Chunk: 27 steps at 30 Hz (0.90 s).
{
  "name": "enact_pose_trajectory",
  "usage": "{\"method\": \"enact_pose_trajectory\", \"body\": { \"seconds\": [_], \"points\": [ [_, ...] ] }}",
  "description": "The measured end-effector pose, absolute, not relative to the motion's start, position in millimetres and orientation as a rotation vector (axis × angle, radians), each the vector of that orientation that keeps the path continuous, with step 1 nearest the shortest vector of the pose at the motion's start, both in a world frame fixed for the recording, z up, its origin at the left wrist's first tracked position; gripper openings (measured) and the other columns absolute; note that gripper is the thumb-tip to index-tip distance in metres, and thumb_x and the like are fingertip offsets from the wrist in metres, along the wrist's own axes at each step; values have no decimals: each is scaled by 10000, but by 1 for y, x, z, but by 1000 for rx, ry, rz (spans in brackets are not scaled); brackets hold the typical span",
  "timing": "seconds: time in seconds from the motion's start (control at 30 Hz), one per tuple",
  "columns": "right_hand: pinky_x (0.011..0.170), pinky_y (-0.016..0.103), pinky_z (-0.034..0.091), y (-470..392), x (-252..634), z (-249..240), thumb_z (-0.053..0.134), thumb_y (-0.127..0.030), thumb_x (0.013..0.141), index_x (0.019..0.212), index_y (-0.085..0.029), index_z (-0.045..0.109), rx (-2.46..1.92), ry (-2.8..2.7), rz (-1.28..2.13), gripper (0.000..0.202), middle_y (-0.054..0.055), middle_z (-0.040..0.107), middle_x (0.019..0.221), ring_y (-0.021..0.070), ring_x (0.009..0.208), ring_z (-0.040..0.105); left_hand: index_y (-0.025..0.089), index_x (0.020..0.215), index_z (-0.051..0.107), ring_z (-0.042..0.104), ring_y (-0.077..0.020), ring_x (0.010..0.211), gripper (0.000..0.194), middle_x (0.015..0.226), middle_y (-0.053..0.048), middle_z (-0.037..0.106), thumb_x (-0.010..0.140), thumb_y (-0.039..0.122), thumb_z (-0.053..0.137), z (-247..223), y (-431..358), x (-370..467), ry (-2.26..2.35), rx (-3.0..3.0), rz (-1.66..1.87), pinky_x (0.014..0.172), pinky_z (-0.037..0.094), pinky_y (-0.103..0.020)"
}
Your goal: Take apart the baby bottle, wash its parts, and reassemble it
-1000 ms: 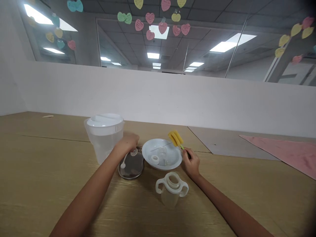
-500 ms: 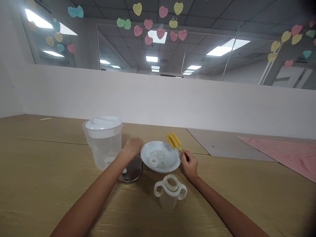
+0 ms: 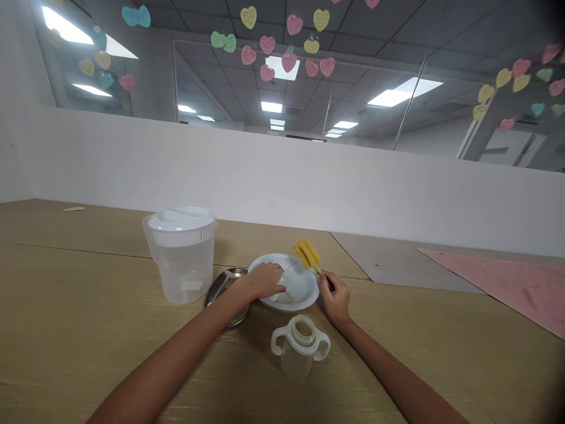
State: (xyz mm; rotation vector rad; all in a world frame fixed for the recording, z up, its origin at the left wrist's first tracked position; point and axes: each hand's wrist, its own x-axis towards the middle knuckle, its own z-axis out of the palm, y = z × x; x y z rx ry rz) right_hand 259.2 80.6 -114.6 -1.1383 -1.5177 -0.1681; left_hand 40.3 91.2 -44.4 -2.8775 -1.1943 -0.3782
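My right hand (image 3: 335,299) is closed around the handle of a bottle brush (image 3: 308,253), whose yellow sponge head is raised over the far right rim of a white bowl (image 3: 308,288). My left hand (image 3: 265,280) reaches over the bowl's left side, thumb and fingers apart, above clear and white bottle parts (image 3: 289,296) that it partly covers. Whether it touches them is hard to see. In front of the bowl stands a translucent baby bottle (image 3: 298,356) with two white handles and an uncovered mouth.
A clear lidded pitcher (image 3: 188,259) holding water stands to the left. Between it and the bowl lies a round metal tray (image 3: 214,291) with a thin whitish piece (image 3: 227,275) on it, partly behind my left forearm. A pink sheet (image 3: 498,282) covers the table's right side.
My left hand has moved right, from over the metal tray to above the bowl. The thin whitish piece now shows on the tray. My right hand keeps the brush at nearly the same spot.
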Motion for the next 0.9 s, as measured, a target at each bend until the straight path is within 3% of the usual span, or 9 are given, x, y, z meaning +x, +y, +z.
{"method": "enact_pose_trajectory", "body": {
  "seconds": [0.27, 0.53, 0.73, 0.9],
  "points": [
    [598, 260, 438, 78, 258, -114, 450, -277, 841, 823, -150, 639, -1100, -1572, -207, 228, 54, 639, 738, 156, 662, 571, 108, 1146, 494, 536, -257, 1032, 438, 1137, -148, 553, 758, 288, 585, -11, 81, 32, -1200, -2837, -643, 890, 405, -350],
    [550, 245, 430, 74, 254, -112, 485, -262, 819, 877, -176, 675, -1034, -1639, -278, 216, 38, 618, 699, 130, 589, 546, 225, 1217, 429, 512, -217, 1090, 508, 1234, -49, 523, 731, 188, 572, 11, 73, 16, -1159, -2837, -1075, 947, 389, -346],
    [578, 255, 445, 71, 253, -113, 485, -206, 811, 904, -166, 671, -940, -1702, -372, 212, 56, 621, 720, 140, 635, 567, 213, 1207, 470, 511, -196, 1106, 452, 1240, -35, 539, 761, 160, 513, 16, 63, 21, -998, -2900, -1211, 959, 390, -320],
    [602, 274, 454, 69, 254, -113, 470, -215, 812, 909, -172, 658, -920, -1739, -417, 216, 63, 620, 724, 156, 657, 569, 221, 1215, 475, 500, -197, 1119, 494, 1241, -37, 540, 734, 138, 545, 11, 59, 31, -944, -3013, -1125, 974, 369, -320]
  ]
}}
